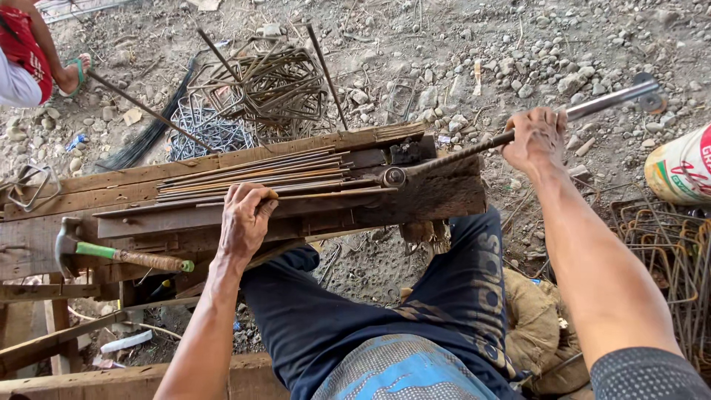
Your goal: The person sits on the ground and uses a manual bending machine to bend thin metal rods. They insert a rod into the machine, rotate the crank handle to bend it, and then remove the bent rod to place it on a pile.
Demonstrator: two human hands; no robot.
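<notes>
Rods [252, 178] lie under the pressing left hand [243, 221]; right hand [535, 138] grips lever [518, 133].

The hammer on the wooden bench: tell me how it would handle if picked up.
The hammer probably feels head-heavy: its metal head looks bulky against the slim green handle. The wrapped grip end likely resists slipping. Lying flat on the bench, it seems unlikely to roll.
</notes>
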